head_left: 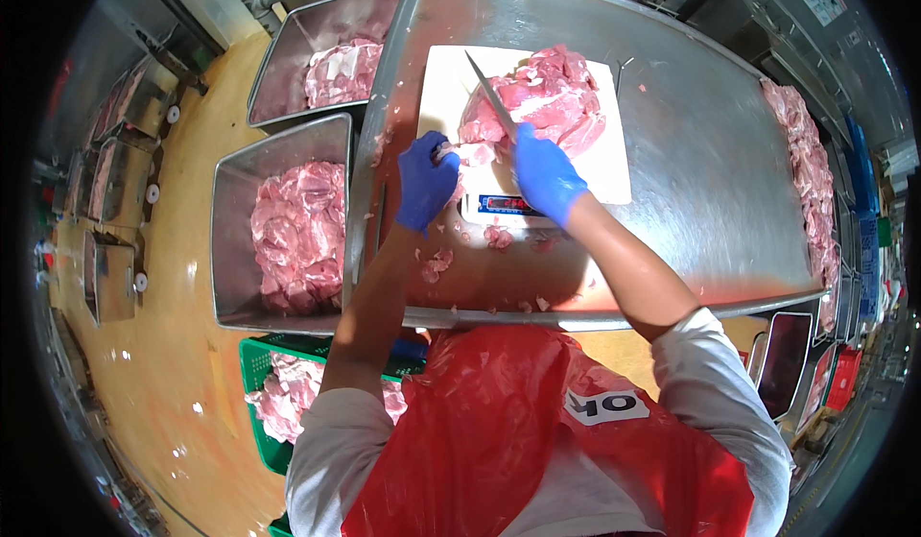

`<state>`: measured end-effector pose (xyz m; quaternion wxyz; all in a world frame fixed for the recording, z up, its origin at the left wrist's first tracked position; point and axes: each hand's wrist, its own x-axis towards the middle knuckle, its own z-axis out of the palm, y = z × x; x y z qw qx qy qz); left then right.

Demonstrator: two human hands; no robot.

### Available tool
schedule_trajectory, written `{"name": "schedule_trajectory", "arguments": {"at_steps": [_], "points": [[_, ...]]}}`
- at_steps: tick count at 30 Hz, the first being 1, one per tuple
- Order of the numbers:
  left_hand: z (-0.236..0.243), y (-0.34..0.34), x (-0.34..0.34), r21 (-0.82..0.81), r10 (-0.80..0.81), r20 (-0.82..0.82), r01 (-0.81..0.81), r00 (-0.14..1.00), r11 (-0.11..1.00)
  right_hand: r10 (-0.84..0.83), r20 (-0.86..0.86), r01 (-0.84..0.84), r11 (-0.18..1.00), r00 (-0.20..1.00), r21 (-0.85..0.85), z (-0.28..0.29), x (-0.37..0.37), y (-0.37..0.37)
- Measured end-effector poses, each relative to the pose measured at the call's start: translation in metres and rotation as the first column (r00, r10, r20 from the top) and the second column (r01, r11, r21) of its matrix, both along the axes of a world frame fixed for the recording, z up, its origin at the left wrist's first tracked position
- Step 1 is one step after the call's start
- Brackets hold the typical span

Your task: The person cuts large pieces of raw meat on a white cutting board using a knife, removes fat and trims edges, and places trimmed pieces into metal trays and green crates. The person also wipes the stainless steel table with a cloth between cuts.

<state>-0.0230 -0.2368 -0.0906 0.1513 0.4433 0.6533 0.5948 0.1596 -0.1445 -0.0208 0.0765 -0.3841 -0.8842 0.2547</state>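
A large mound of raw pink meat (pixel 561 91) lies on a white cutting board (pixel 615 167). My right hand (pixel 545 172), in a blue glove, is closed around the handle of a knife (pixel 490 94). Its long blade slants up and left across the left side of the mound. My left hand (pixel 426 182), also gloved in blue, pinches the end of a small pale piece of meat (pixel 469 154) at the board's left edge. Just below that piece, partly under my right hand, is a scale (pixel 507 205) with a lit digital display.
Scraps (pixel 437 266) dot the steel table (pixel 710 201). Two steel tubs (pixel 226 239) of meat stand along its left side. A green crate (pixel 255 364) with more meat sits below them. Meat pieces (pixel 806 172) line the table's right edge. A thin metal rod (pixel 620 74) lies by the board.
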Motion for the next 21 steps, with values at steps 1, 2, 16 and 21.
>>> {"name": "schedule_trajectory", "arguments": {"at_steps": [1,2,16,21], "points": [[-0.004,0.002,-0.004,0.004,-0.013,0.015,0.013,1.0,1.0,-0.008,0.03,0.007,0.999,1.0,0.036,-0.002,-0.017,0.005],[-0.009,0.001,-0.006,0.031,-0.04,0.096,0.037,0.995,0.999,-0.011,0.072,0.007,0.998,0.997,0.066,-0.006,-0.031,0.007],[0.016,-0.029,-0.07,0.27,-0.258,0.608,0.11,0.751,0.957,0.095,0.432,-0.068,0.995,0.897,-0.077,0.04,0.102,-0.06],[0.044,-0.018,-0.057,0.217,-0.337,0.621,0.257,0.708,0.942,-0.056,0.105,0.077,0.975,0.993,-0.206,0.027,0.0,-0.034]]}}
